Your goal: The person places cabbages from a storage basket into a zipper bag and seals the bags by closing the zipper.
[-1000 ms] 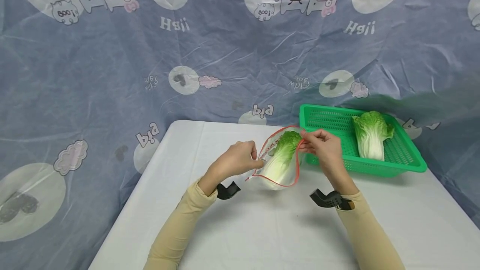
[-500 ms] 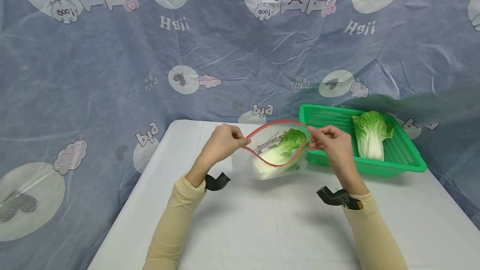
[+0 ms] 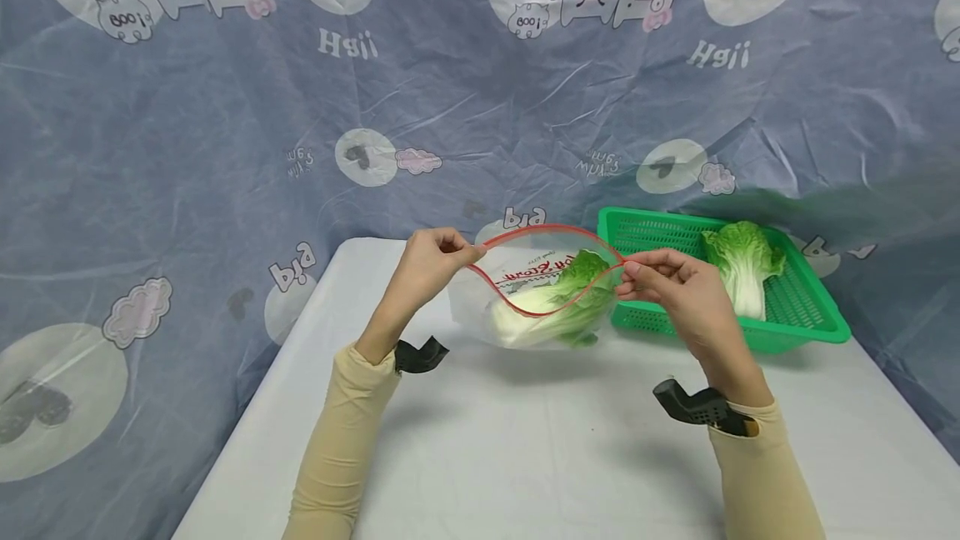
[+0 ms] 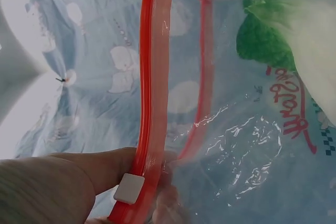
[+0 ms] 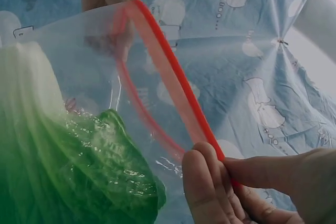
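Now hands (image 3: 429, 267) (image 3: 684, 294) farther apart, bag (image 3: 534, 229) stretched wider.

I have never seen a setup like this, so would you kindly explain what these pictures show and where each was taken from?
There is no robot here, only a person's two bare hands. The wide picture comes from a camera worn on the head, looking forward and down. The two close-ups come from cameras worn on the left and right wrists.

The left hand and right hand pinch opposite ends of the red rim of a clear bag. Its mouth is open, and a cabbage lies inside. On the white table, towards the right, stands a green basket with another cabbage in it. A patterned sheet hangs behind.
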`<state>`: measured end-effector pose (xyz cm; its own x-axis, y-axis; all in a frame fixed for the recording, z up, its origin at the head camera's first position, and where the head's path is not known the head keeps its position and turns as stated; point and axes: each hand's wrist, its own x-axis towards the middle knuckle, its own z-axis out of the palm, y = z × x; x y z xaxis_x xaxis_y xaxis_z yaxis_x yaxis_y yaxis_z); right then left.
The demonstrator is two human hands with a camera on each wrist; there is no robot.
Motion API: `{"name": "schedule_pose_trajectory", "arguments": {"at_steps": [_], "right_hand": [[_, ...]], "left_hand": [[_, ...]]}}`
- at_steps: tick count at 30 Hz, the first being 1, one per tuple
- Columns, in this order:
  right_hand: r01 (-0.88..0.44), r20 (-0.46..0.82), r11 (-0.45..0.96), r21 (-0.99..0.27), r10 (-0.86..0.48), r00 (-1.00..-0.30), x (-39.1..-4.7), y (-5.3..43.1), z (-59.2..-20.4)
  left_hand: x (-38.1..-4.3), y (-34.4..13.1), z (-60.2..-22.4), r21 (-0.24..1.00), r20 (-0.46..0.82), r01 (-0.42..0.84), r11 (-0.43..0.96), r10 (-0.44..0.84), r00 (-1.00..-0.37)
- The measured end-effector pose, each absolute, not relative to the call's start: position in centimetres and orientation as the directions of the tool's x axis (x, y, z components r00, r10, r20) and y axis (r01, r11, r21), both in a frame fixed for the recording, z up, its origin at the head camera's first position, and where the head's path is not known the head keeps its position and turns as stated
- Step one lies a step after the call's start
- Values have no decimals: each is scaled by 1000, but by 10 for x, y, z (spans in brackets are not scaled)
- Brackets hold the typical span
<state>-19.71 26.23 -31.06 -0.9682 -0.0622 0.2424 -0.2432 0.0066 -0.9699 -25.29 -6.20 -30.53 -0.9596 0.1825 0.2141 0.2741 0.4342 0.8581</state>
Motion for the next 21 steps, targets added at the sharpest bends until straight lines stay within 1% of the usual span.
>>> {"name": "schedule_pose_trajectory", "arguments": {"at_steps": [7, 9, 16, 21], "right_hand": [[-287, 287, 32, -957, 9, -958, -197, 263, -309], [-277, 279, 79, -958, 18, -960, -198, 262, -309], [-202, 225, 325, -924, 35, -974, -206, 260, -308], [-191, 216, 388, -902, 22, -976, -210, 258, -305]], "left_hand": [[-249, -66, -300, 868, 196, 259, 424, 188, -962], [-250, -66, -300, 869, 190, 260, 421, 201, -961], [-253, -58, -293, 872, 191, 287, 398, 262, -946], [-256, -49, -285, 849, 210, 323, 419, 294, -933]]}}
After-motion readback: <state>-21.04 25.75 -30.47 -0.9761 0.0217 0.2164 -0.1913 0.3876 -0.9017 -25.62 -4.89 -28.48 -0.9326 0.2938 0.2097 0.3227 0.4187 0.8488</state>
